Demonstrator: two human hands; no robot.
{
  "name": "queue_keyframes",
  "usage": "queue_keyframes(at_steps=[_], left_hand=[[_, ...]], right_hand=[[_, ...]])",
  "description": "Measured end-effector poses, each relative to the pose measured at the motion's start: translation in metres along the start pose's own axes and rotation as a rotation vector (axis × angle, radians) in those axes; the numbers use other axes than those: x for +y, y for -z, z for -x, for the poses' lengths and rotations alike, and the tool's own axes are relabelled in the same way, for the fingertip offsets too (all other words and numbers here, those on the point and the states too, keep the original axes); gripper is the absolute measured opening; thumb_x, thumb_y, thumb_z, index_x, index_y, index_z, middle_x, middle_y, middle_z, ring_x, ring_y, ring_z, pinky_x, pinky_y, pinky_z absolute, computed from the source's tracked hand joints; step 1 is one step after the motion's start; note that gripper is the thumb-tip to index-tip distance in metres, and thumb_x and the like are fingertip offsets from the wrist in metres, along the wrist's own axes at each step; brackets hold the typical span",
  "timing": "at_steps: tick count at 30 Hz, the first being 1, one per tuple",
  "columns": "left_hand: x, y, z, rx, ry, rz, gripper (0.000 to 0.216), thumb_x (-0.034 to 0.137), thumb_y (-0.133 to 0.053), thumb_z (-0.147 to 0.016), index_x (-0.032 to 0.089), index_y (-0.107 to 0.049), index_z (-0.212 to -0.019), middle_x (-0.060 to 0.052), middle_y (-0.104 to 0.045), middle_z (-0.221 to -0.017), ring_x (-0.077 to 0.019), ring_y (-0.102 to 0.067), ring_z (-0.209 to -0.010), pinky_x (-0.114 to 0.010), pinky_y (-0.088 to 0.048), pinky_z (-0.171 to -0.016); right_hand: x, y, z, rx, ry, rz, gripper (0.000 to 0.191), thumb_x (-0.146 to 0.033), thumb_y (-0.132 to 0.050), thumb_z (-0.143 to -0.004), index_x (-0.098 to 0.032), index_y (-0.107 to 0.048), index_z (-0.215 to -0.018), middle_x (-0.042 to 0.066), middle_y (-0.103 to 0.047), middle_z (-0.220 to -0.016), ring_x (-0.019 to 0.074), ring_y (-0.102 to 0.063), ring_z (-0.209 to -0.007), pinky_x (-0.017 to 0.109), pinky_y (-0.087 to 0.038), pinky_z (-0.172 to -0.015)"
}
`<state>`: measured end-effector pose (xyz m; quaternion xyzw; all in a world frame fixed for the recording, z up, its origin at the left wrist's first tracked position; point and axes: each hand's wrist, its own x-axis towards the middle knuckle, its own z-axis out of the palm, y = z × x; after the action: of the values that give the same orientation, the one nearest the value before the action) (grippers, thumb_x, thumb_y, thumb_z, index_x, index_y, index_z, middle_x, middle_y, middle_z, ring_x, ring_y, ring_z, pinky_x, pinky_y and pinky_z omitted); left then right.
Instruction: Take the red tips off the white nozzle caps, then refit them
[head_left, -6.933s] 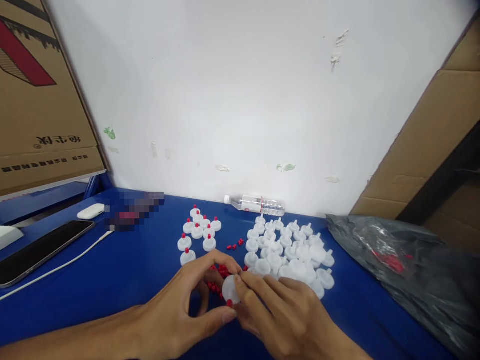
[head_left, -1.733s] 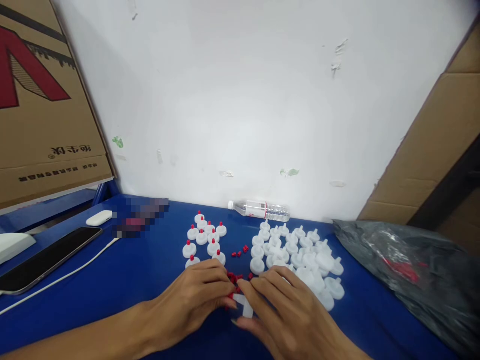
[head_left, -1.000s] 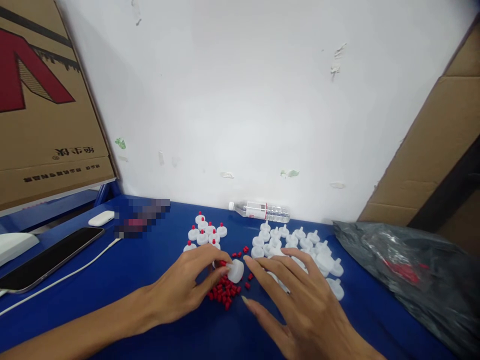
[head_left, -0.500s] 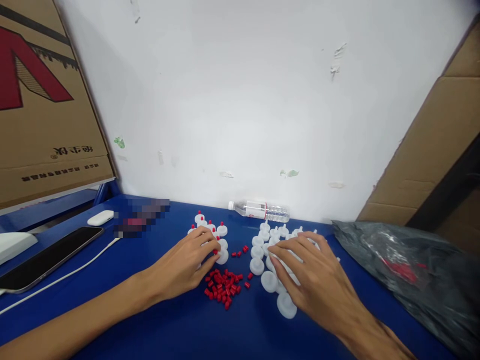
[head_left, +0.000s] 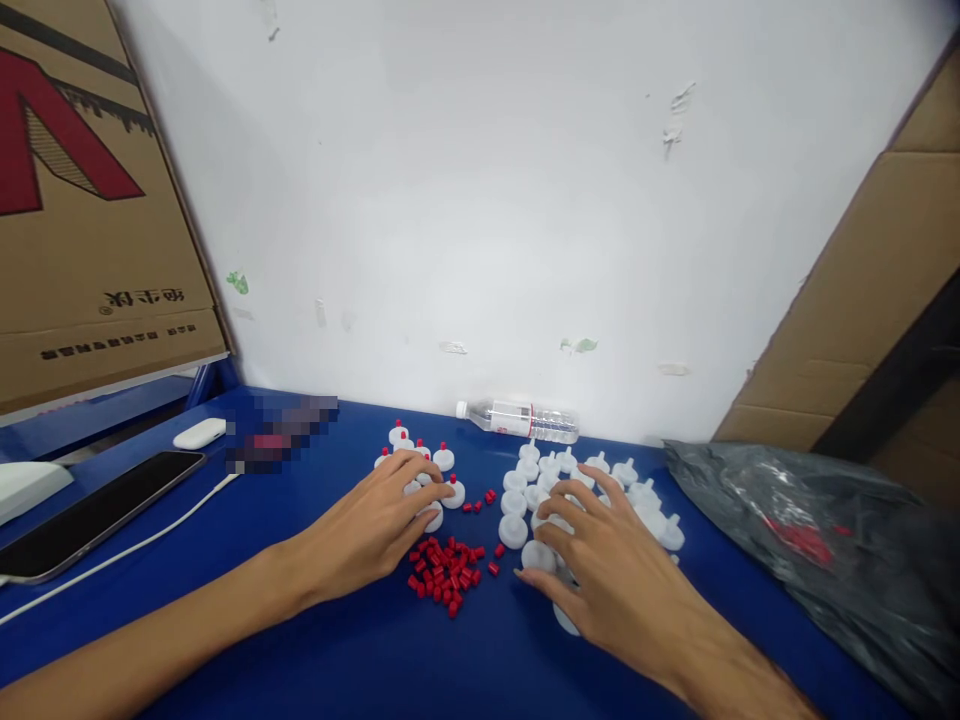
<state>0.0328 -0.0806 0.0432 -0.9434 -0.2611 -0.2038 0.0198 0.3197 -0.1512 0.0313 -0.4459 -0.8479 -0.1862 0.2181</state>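
Small white plastic caps with a narrow spout, some tipped red, stand on the blue table. My left hand [head_left: 394, 508] is at the red-tipped group, thumb and forefinger apart. Its forefinger is against an upright red-tipped cap [head_left: 453, 492], and another white cap [head_left: 432, 517] is beside the thumb, partly covered. A heap of small red tips [head_left: 446, 575] lies just below that hand. On the right, my right hand [head_left: 604, 550] reaches over a cluster of white caps without red tips [head_left: 514, 532], its fingers spread. Several caps are hidden under it.
A clear plastic bottle [head_left: 525, 420] lies along the wall. At left are a phone [head_left: 97, 515], a white cable [head_left: 135, 548] and a small white case [head_left: 199, 433]. A grey plastic bag [head_left: 817, 560] lies at right. Cardboard [head_left: 97, 250] stands at the left.
My left thumb and forefinger have moved apart, and a red-tipped cap now stands upright by the forefinger. My right hand has spread its fingers and uncovered more caps on its far side.
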Motion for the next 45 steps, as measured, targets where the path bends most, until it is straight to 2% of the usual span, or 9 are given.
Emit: queue_keyframes(at_steps=[7,13,17,24,33,39,45], left_hand=[[0.006,-0.004,0.003,-0.015,-0.102,0.028,0.026,0.011,-0.054,-0.102,0.025,-0.069,-0.118,-0.011,-0.058,-0.130,-0.0278,-0.049,-0.127,-0.040,-0.053,-0.099],[0.003,-0.008,0.003,-0.063,-0.130,-0.018,0.039,0.001,-0.057,-0.093,0.027,-0.069,-0.119,-0.009,-0.056,-0.134,-0.0303,-0.046,-0.131,-0.043,-0.050,-0.103],[0.000,-0.011,0.003,-0.098,-0.123,-0.044,0.039,-0.001,-0.055,-0.092,0.026,-0.069,-0.118,-0.009,-0.055,-0.134,-0.0302,-0.046,-0.130,-0.043,-0.048,-0.103],[-0.001,-0.015,0.001,-0.043,-0.111,-0.011,0.018,0.014,-0.057,-0.101,0.023,-0.072,-0.104,-0.009,-0.060,-0.126,-0.0286,-0.049,-0.123,-0.040,-0.048,-0.098],[0.001,-0.015,0.001,-0.042,-0.130,0.015,0.013,0.017,-0.057,-0.102,0.021,-0.069,-0.105,-0.008,-0.062,-0.118,-0.0256,-0.052,-0.118,-0.036,-0.047,-0.096],[0.001,-0.015,0.002,-0.036,-0.090,0.005,0.014,0.015,-0.056,-0.103,0.022,-0.068,-0.104,-0.008,-0.057,-0.128,-0.0261,-0.052,-0.121,-0.036,-0.047,-0.096],[0.003,-0.013,0.004,-0.066,-0.067,0.012,0.014,0.016,-0.053,-0.104,0.022,-0.066,-0.105,-0.010,-0.050,-0.134,-0.0293,-0.049,-0.128,-0.041,-0.046,-0.101]], right_hand=[[-0.002,-0.002,0.002,-0.012,0.008,-0.005,0.028,-0.049,-0.081,-0.082,-0.023,-0.072,-0.090,0.003,-0.072,-0.097,0.0279,-0.063,-0.110,0.061,-0.029,-0.118],[-0.004,0.002,0.000,0.015,0.049,0.005,0.017,-0.039,-0.073,-0.089,-0.022,-0.071,-0.088,0.004,-0.071,-0.092,0.0254,-0.063,-0.105,0.059,-0.032,-0.118],[-0.007,0.003,-0.001,0.033,0.055,-0.006,0.017,-0.038,-0.069,-0.093,-0.021,-0.070,-0.094,0.004,-0.071,-0.092,0.0244,-0.063,-0.105,0.058,-0.030,-0.119],[-0.013,0.001,-0.002,0.050,0.060,-0.044,0.015,-0.036,-0.069,-0.094,-0.021,-0.067,-0.094,0.001,-0.069,-0.087,0.0222,-0.063,-0.101,0.054,-0.025,-0.122],[-0.018,0.000,-0.002,0.054,0.065,-0.066,0.016,-0.036,-0.074,-0.091,-0.022,-0.066,-0.092,-0.001,-0.069,-0.084,0.0213,-0.063,-0.099,0.052,-0.021,-0.123],[-0.017,-0.001,-0.002,0.034,0.076,-0.037,0.018,-0.038,-0.073,-0.091,-0.022,-0.066,-0.092,-0.001,-0.069,-0.085,0.0213,-0.063,-0.099,0.052,-0.020,-0.122],[-0.018,-0.001,-0.001,0.040,0.079,-0.032,0.017,-0.038,-0.073,-0.091,-0.022,-0.066,-0.091,-0.001,-0.069,-0.085,0.0212,-0.063,-0.099,0.052,-0.021,-0.122]])
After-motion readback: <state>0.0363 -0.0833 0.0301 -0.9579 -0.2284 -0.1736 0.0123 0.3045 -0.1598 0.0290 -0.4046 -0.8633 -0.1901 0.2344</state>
